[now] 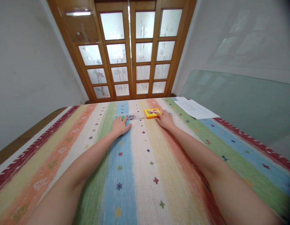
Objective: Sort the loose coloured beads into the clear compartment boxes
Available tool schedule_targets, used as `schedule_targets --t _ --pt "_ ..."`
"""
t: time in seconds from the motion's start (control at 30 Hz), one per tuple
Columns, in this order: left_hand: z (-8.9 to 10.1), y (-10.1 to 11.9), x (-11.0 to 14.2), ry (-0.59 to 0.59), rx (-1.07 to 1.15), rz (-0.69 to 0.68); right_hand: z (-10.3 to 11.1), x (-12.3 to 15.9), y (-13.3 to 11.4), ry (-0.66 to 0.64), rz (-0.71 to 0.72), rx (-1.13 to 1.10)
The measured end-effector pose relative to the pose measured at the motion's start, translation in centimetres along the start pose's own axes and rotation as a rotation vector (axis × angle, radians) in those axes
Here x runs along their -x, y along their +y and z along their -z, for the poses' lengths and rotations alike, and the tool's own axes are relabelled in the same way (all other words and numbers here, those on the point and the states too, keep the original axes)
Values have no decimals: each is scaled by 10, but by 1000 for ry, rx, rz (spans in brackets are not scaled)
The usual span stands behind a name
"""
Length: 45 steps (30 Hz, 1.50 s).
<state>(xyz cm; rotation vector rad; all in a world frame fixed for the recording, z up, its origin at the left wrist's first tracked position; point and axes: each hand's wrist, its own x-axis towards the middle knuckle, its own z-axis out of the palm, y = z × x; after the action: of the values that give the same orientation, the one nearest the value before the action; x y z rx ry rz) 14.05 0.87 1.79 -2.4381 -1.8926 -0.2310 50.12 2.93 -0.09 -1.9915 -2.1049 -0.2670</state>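
Observation:
My left hand (121,125) lies on the striped tablecloth (133,162) with its fingers spread. Its fingertips reach the left end of a see-through item (133,117), which looks like a clear package or case with green and dark bits; its exact kind is too small to make out. At the right end of that item sits a small flat yellow box (152,113) with a red and white printed picture. My right hand (165,119) rests flat against the box's right side, fingers apart, with fingertips touching its edge.
White printed sheets of paper (194,108) lie at the table's far right. Past the far edge stand wooden doors (132,59) with frosted panes. A pale green glass panel (238,100) leans along the right wall.

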Motion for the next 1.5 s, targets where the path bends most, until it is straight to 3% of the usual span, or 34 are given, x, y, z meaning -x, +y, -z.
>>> schedule_targets --t 0.23,0.5,0.77,0.93,1.17,1.5 --pt "-13 46 -34 51 74 -62 -10 -13 51 -19 -110 40" --pt "-19 62 -53 24 84 -174 -7 -27 91 -118 -151 40" --pt "-15 59 -57 4 101 -211 -6 -16 73 14 -211 20" --pt "-19 57 -52 2 103 -199 2 -5 54 64 -108 -20" --pt "-27 56 -49 30 112 -208 8 0 35 36 -97 -27" --pt "-31 53 -49 51 136 -248 8 3 33 56 -121 -30"
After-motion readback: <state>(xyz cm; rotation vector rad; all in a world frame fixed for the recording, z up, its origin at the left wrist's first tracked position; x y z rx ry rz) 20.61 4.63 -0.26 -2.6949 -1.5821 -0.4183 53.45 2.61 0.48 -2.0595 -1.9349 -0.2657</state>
